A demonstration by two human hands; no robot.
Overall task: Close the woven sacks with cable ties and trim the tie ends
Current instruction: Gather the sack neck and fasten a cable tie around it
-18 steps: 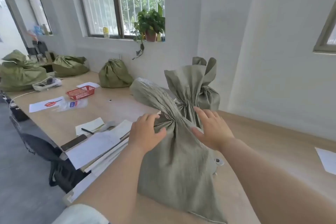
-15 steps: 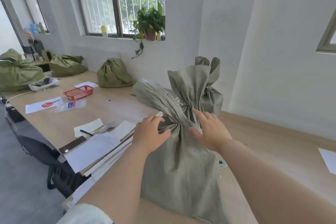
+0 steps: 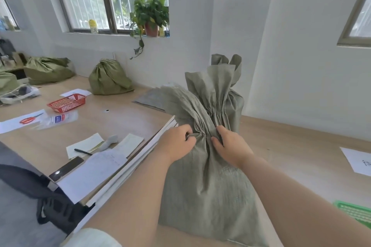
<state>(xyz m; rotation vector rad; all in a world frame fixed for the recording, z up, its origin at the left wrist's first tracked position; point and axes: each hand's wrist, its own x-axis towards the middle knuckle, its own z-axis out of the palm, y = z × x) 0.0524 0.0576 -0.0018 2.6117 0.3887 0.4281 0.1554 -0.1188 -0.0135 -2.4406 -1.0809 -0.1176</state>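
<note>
My left hand (image 3: 176,144) is curled round the gathered neck of the woven sack (image 3: 204,196) from the left, with the fingers tucked into the bunched cloth. My right hand (image 3: 230,147) grips the same neck from the right, thumb in front, its fingers bent into the folds. The sack stands upright on the wooden table (image 3: 291,146) right before me, and its loose top fans up above my hands. I cannot tell whether a tie sits at the neck.

A second sack (image 3: 234,106) stands just behind it, by the wall. A stack of papers (image 3: 112,176) lies beside my left forearm, with a phone (image 3: 66,168) and a pen (image 3: 82,152) near it. Farther left are a red basket (image 3: 67,102) and red-handled scissors (image 3: 28,120). A green basket (image 3: 355,212) shows at the right edge.
</note>
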